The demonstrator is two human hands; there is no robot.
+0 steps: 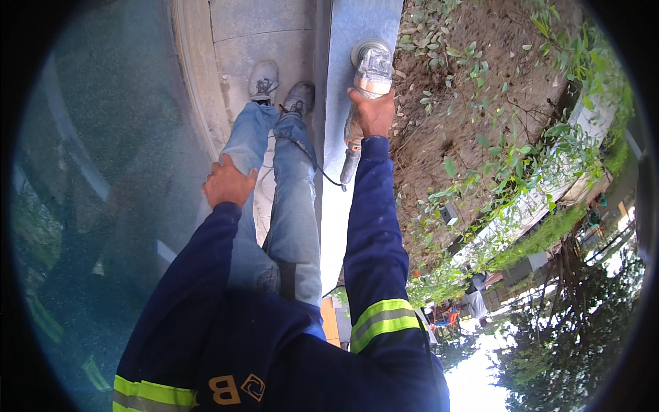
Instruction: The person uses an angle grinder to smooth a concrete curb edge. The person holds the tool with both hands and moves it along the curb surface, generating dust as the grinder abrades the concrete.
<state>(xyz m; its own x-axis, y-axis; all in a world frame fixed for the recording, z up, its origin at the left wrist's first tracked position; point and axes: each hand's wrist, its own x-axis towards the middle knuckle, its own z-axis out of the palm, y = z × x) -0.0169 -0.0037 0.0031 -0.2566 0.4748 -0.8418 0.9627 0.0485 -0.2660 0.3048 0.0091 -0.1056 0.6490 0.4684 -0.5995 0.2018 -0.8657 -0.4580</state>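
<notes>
My right hand [375, 113] is wrapped round the body of a dusty, orange-and-grey angle grinder [375, 77]. Its round disc lies on the top of a long, smooth grey ledge [348, 31], and the handle end points back toward me. From the handle a black cord [302, 145] runs left across my jeans. Resting on my left leg [246, 137], my left hand [228, 182] holds nothing and has its fingers spread.
On the left stands a large reflective glass pane [130, 123]. My shoes [264, 79] are on a dusty, narrow concrete strip [254, 31] between glass and ledge. Right of the ledge is a bed of bare soil [446, 123] with leafy plants [508, 158].
</notes>
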